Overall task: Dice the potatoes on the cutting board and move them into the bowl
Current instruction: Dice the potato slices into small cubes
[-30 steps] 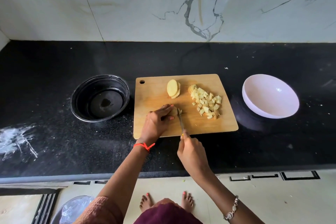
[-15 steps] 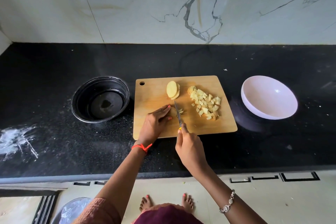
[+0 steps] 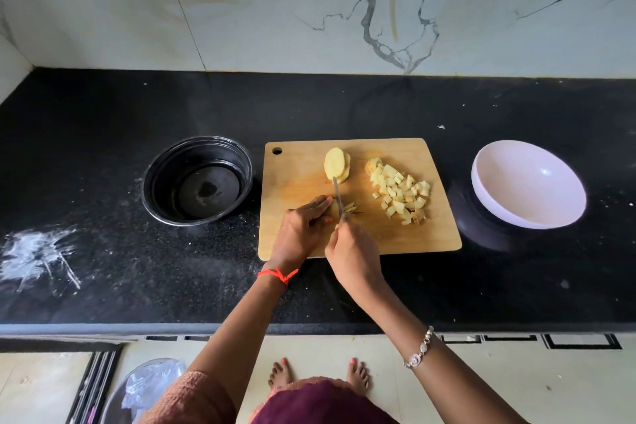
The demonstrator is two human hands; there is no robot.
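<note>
A wooden cutting board (image 3: pixel 299 165) lies on the black counter. On it are a stack of potato slices (image 3: pixel 336 164), a pile of diced potato (image 3: pixel 401 191) to the right, and a few cut strips (image 3: pixel 350 207) near the middle. My left hand (image 3: pixel 301 227) holds down a potato piece that its fingers hide, just left of the blade. My right hand (image 3: pixel 352 251) grips the handle of a small knife (image 3: pixel 338 196), whose blade points away from me beside the strips. An empty white bowl (image 3: pixel 528 182) sits right of the board.
A black round bowl (image 3: pixel 198 179) stands left of the board. White powder smears (image 3: pixel 38 256) mark the counter at the far left. The marble wall rises behind. The counter's front edge runs below my wrists, with a steel vessel (image 3: pixel 137 392) on the floor.
The knife has slid forward along the board, its tip now close to the slice stack. My right hand moved up onto the board's front edge. My left hand stayed on its piece.
</note>
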